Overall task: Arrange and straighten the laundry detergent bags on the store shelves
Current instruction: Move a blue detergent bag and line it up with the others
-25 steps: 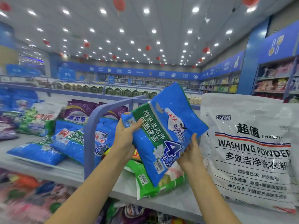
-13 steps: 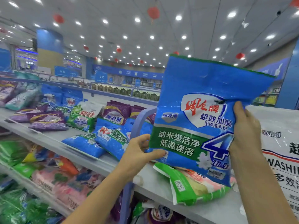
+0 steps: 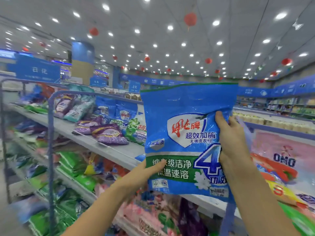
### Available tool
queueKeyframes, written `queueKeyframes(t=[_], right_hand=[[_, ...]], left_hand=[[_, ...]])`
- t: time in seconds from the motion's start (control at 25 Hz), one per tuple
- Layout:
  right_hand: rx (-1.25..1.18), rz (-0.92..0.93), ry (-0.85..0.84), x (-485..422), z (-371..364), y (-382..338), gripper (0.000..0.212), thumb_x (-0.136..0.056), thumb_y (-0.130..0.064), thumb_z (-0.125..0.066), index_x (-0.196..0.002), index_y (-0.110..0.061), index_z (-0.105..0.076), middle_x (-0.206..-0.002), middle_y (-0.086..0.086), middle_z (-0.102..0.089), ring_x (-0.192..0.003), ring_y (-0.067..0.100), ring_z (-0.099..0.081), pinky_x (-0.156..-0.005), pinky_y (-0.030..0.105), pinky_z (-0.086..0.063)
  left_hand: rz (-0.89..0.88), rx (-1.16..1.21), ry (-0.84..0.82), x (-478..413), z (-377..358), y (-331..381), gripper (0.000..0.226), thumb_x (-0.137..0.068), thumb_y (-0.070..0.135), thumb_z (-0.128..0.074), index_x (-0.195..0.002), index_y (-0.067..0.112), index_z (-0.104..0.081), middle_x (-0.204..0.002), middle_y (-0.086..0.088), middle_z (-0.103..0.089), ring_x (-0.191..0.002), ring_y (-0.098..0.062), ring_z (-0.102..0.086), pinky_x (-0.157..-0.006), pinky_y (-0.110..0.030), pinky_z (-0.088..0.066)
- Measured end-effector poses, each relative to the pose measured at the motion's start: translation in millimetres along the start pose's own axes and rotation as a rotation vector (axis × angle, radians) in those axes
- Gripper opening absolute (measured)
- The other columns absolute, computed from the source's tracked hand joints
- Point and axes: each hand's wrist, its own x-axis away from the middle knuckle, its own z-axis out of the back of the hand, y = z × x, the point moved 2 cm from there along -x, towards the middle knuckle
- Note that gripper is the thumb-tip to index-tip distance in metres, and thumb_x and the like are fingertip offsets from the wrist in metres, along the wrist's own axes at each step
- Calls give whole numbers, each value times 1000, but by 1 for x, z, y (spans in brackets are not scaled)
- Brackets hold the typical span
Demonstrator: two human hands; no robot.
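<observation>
The right hand (image 3: 233,138) grips the right edge of the blue detergent bag (image 3: 184,114). Its thumb curls over the front beside the white shield logo, and the film is creased under it. The left hand (image 3: 144,172) holds the bag's lower left edge, with its thumb pressed across the green band on the front and its fingers hidden behind.

Between the 2 hands the bag hangs upright in the air, clear of the shelf, its printed front facing the camera. A large "4" sits just by the right palm. The green-trimmed top seam stands above both hands and rises slightly toward the right hand's side.

Left of the left hand runs the grey upper shelf (image 3: 109,149). A green-and-white bag (image 3: 136,132) lies on it just beside the held bag's edge, with purple bags (image 3: 109,133) lying flat farther out. Beyond those, 2 matching blue bags (image 3: 126,111) stand upright.

Below the left hand, green bags (image 3: 73,164) are stacked on the lower shelf. Farther left a blue tube rail (image 3: 50,133) rises and bends over the shelves.

Right of the right hand lies a pink OMO bag (image 3: 279,155) — partly hidden by the wrist. High above both hands, red lanterns (image 3: 190,19) hang from the ceiling.
</observation>
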Motion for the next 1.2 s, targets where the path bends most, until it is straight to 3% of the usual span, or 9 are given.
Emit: queueKeyframes(t=[0.12, 0.24, 0.36, 0.52, 0.64, 0.84, 0.96, 1.12, 1.2], right_hand=[[38, -19, -42, 7, -69, 38, 25, -94, -31, -52, -111, -15, -58, -110, 3, -67, -96, 21, -65, -85, 42, -55], [52, -18, -111, 8, -127, 68, 18, -96, -26, -48, -105, -15, -59, -96, -2, -67, -81, 11, -66, -75, 30, -56], [60, -14, -198, -1, -186, 93, 14, -96, -24, -48, -91, -25, -61, -89, -6, -68, -73, 5, -67, -66, 22, -57], [96, -37, -281, -25, -241, 138, 16, -95, -24, -50, -90, -18, -64, -95, 11, -70, -88, 31, -67, -81, 47, -55], [188, -8, -369, -60, -271, 175, 16, -92, -19, -55, -83, -8, -62, -84, 19, -68, -72, 24, -63, -72, 46, -53], [179, -132, -556, -136, -312, 209, 13, -81, -14, -65, -94, -14, -65, -80, -5, -72, -76, 17, -69, -62, 30, -56], [200, -120, -494, -169, -337, 220, 11, -81, -9, -68, -85, -9, -58, -83, 6, -68, -71, 21, -67, -65, 40, -57], [164, -162, -318, -214, -351, 249, 67, -80, -10, -70, -135, 4, -34, -82, 12, -62, -70, 28, -64, -68, 49, -52], [181, -137, -272, -235, -357, 258, 42, -78, -13, -71, -112, -1, -49, -66, 7, -60, -55, 18, -64, -65, 47, -52]], left_hand=[[59, 90, 15, 8, 71, -7, 16, -90, 28, -48, -99, 23, -60, -84, 13, -74, -79, -3, -70, -75, -21, -54], [109, 244, 25, 14, 132, -15, 22, -86, 25, -50, -102, 15, -61, -88, 3, -75, -80, -12, -71, -67, -25, -57], [101, 348, 60, 14, 188, -23, 36, -68, 24, -75, -100, 11, -66, -92, -7, -74, -80, -20, -72, -63, -30, -58], [89, 325, 192, 3, 247, -34, 38, -57, 15, -72, -94, 8, -65, -79, -8, -75, -65, -20, -72, -52, -27, -56], [74, 249, 260, -21, 287, -42, 48, -51, 21, -79, -96, 9, -65, -80, -7, -75, -66, -20, -72, -55, -27, -57], [106, 182, 283, -70, 352, -56, 80, -35, 25, -89, -107, 5, -61, -92, -15, -74, -76, -27, -72, -66, -33, -59], [109, 191, 265, -97, 375, -65, 65, -49, 19, -86, -108, 9, -59, -90, -10, -74, -76, -23, -72, -62, -29, -58], [125, 203, 208, -136, 396, -67, 40, -75, 21, -73, -110, 10, -57, -81, 1, -75, -71, -13, -72, -59, -22, -55], [121, 168, 122, -155, 410, -65, 41, -75, 25, -73, -110, 11, -56, -82, 5, -75, -74, -9, -71, -62, -19, -54]])
